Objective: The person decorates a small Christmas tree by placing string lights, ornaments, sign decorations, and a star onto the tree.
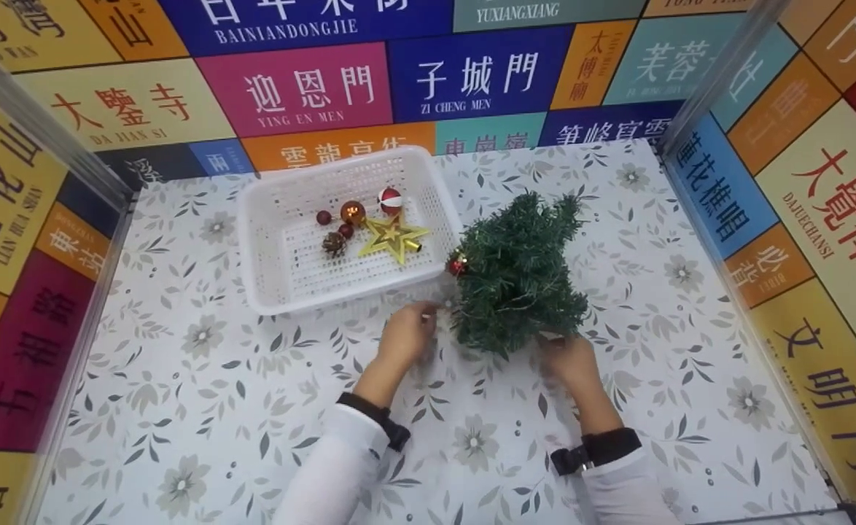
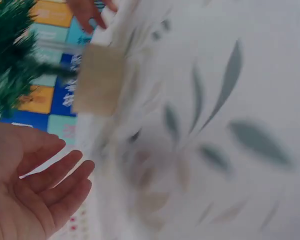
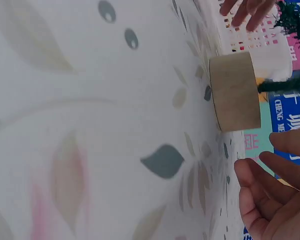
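A small artificial Christmas tree (image 1: 519, 273) stands on the patterned tabletop, its tan base (image 3: 235, 92) showing in both wrist views. One red ornament (image 1: 458, 262) hangs at the tree's left side. My left hand (image 1: 404, 337) is beside the tree on the left, with relaxed fingers and a gap to the base (image 2: 99, 80). On the tree's right side is my right hand (image 1: 570, 359), its fingers loosely bent and apart from the base in the right wrist view. Neither hand holds anything.
Left of the tree sits a white plastic basket (image 1: 249, 248). Inside lie a gold star (image 1: 394, 237), a pine cone (image 1: 334, 245), a red-and-white ball (image 1: 389, 200), a shiny copper-coloured ball (image 1: 353, 212) and small dark red balls (image 1: 324, 217). Panels with printed lettering (image 1: 293, 87) surround the table.
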The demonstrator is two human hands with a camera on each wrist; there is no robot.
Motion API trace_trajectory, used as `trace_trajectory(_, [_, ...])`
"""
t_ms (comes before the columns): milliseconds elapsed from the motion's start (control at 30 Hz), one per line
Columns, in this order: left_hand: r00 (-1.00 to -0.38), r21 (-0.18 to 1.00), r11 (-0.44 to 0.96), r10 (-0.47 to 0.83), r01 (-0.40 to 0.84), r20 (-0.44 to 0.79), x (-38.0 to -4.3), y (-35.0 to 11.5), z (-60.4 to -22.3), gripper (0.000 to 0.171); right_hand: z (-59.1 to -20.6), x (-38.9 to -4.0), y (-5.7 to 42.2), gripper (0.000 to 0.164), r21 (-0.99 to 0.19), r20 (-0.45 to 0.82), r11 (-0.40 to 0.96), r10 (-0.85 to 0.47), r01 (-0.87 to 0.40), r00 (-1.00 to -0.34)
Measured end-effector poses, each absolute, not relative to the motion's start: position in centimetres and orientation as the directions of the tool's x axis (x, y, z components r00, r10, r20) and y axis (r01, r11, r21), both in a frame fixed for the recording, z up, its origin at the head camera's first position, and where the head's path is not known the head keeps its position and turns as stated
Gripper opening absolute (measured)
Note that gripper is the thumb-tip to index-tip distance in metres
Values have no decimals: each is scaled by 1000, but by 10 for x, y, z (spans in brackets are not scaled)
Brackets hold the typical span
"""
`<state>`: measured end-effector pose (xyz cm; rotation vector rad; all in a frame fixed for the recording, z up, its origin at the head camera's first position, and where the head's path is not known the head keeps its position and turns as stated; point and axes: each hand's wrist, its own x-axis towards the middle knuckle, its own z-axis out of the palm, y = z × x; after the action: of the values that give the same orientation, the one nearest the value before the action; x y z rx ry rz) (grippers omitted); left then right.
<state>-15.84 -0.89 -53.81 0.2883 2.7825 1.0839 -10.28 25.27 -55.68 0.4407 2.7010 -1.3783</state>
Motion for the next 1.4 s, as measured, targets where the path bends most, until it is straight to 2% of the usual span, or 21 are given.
trace_trajectory(167, [-987, 703, 706, 154, 84, -36, -176, -38, -500, 19, -544, -107, 280, 44, -719, -138, 644, 236, 261, -962])
trace_trajectory(300, [-997, 721, 692, 76, 39, -19, -198, -61, -478, 19, -536, -109, 291, 38, -733, -117, 629, 261, 260, -958])
trace_trajectory(467, [-1000, 619, 785, -13, -12, -3, -230, -87, -462, 24, -530, -110, 294, 37, -742, -90, 627, 257, 237, -962])
trace_trajectory(700, [-984, 450, 883, -69, -137, -165, -264, -110, -457, 24, -529, -111, 295, 37, -738, -71, 640, 245, 216, -967])
trace_trajectory(867, [-952, 356, 924, -27, -139, -304, -279, -118, -467, 32, -528, -111, 295, 38, -731, -66, 650, 237, 208, -969])
trace_trajectory(1067, [-884, 336, 926, 6, -172, -468, -285, -124, -478, 53, -527, -111, 297, 38, -731, -75, 647, 239, 217, -968])
trace_trajectory(1167, [-856, 342, 920, 15, -190, -516, -286, -127, -482, 58, -527, -111, 297, 39, -726, -75, 654, 232, 213, -970])
trace_trajectory(1400, [-852, 324, 935, 48, -146, -521, -285, -128, -486, 54, -525, -112, 296, 43, -684, -97, 702, 184, 200, -978])
